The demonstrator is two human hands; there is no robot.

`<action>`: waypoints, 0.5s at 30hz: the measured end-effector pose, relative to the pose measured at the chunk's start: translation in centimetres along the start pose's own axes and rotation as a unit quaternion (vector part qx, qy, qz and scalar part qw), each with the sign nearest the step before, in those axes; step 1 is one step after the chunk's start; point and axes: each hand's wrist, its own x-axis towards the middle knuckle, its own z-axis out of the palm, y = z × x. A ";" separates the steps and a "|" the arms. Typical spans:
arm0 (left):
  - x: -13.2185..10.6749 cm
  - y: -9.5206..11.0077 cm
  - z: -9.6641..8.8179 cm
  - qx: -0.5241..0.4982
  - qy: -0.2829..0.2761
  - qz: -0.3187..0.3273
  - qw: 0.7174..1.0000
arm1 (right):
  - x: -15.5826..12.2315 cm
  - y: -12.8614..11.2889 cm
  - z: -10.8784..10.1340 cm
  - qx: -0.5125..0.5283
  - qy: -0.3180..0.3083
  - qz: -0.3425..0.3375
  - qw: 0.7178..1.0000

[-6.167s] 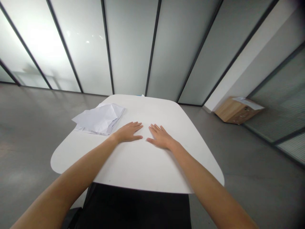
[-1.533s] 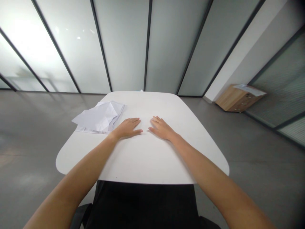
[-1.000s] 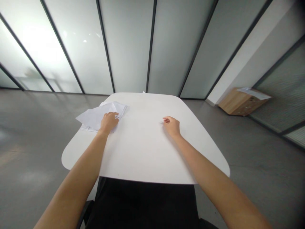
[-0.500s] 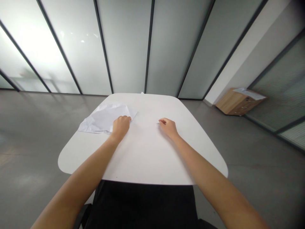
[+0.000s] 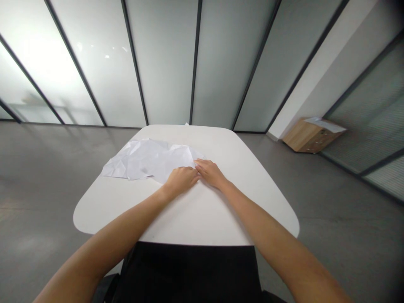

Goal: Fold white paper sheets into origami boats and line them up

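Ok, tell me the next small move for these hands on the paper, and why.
I'd probably slide your left hand leftward across the crumpled white paper, pressing it flat. Its left part lies wrinkled and untouched on the white table, while both hands sit together at its right end, with the right hand at the corner.

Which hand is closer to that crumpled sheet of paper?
Left. The left hand rests on the lower edge of the crumpled paper; the right hand lies just beside its right corner.
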 end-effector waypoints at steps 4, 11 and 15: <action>0.1 -2.0 -1.7 -0.022 0.078 -0.073 0.994 | 0.1 -0.4 -0.1 -0.062 -0.042 0.012 0.997; -1.7 -13.4 -3.3 0.034 0.092 -0.270 0.958 | -0.3 1.2 -0.8 -0.057 -0.038 0.049 0.996; -3.9 -19.5 -2.0 0.041 0.032 -0.338 0.940 | -0.5 2.6 -1.0 -0.032 -0.050 0.053 0.997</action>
